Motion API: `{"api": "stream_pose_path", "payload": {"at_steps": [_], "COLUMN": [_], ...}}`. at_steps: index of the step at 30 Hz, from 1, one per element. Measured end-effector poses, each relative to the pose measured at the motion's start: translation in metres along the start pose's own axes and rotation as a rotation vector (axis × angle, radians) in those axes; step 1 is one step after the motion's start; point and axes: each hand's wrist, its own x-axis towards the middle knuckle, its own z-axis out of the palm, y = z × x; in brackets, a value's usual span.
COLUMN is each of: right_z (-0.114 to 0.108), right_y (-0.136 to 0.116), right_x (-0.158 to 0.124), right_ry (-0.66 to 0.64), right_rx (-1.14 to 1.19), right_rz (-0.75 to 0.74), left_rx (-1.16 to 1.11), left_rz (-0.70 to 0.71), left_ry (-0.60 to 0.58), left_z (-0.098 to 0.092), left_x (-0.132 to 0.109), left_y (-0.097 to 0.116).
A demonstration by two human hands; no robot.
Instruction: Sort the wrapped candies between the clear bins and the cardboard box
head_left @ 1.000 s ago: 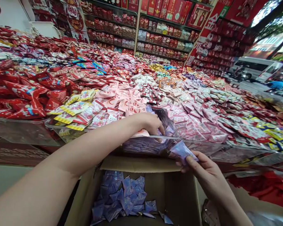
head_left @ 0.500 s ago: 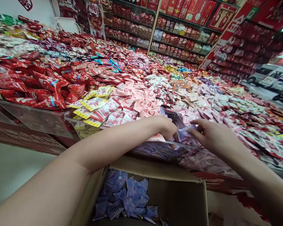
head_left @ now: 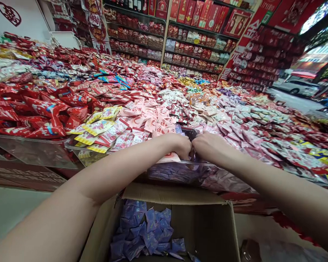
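Both my hands are down in a clear plastic bin (head_left: 180, 174) at the front edge of a big sweets display. The bin holds small purple packets (head_left: 172, 171). My left hand (head_left: 182, 145) is curled over the packets, fingers bent down out of sight. My right hand (head_left: 207, 145) is pressed right against it, knuckles up, fingers tucked into the bin. What either hand grips is hidden. Below them stands an open cardboard box (head_left: 207, 222) with a heap of the same purple packets (head_left: 146, 233) in its left half.
The display holds several kinds of sweets: red packs (head_left: 41, 109) at left, yellow and pink packs (head_left: 104, 127), pink sachets (head_left: 235, 134) at right. Shelves of red boxes (head_left: 196, 32) line the back wall. A street with a parked car (head_left: 296, 86) shows at far right.
My right hand, which held a purple packet above the box a second ago, has moved up and left into the bin and now touches my left hand. The left hand has stayed put.
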Motion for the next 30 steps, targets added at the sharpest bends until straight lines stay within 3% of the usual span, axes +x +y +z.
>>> {"api": "stream_pose_path", "payload": {"at_steps": [3, 10, 15, 18, 23, 30], "right_z": [0.005, 0.012, 0.012, 0.016, 0.028, 0.023], "right_y": [0.008, 0.017, 0.023, 0.027, 0.027, 0.024], "right_x": [0.008, 0.014, 0.004, -0.004, -0.010, -0.009], "right_ry": [0.012, 0.049, 0.059, 0.099, 0.280, 0.254], "right_rx": [-0.024, 0.020, 0.057, 0.091, 0.104, 0.138], "right_rz": [-0.077, -0.097, -0.117, -0.090, -0.119, -0.069], "left_rx": [0.124, 0.244, 0.147, 0.067, 0.082, -0.042], "left_rz": [0.034, -0.025, 0.013, 0.024, 0.012, 0.046], "left_ry": [-0.109, -0.136, -0.115, -0.052, 0.122, 0.304], "left_z": [-0.004, -0.014, -0.020, -0.026, -0.025, -0.026], "left_x": [-0.001, -0.007, -0.006, -0.006, -0.006, -0.007], "left_y": [0.002, 0.011, 0.005, 0.001, -0.001, -0.010]}}
